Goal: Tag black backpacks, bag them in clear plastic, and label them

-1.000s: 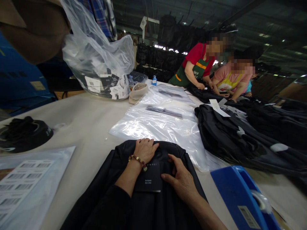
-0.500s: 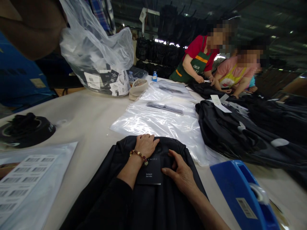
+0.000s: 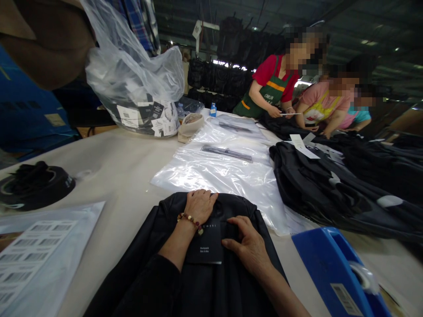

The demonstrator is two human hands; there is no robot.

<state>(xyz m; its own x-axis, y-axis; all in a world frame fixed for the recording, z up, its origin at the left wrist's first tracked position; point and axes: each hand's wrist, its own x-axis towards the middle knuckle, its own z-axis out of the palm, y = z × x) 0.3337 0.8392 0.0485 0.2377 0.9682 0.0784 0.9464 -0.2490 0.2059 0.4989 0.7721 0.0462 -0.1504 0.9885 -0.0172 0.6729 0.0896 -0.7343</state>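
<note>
A black backpack lies flat on the table in front of me. My left hand, with a bead bracelet at the wrist, rests on its top edge with fingers curled over it. My right hand lies beside it, fingers bent onto the fabric near the top. Between the two hands sits a dark hang tag with small white print. Neither hand lifts anything.
Clear zip bags lie beyond the backpack. Black backpacks pile at the right, where other people work. A blue tape dispenser stands at near right. Barcode sheets and a black roll lie left. A plastic sack of tags stands at the back.
My hands have barely shifted on the backpack; the right fingers curl a little more. A person at the far right now holds a paper up.
</note>
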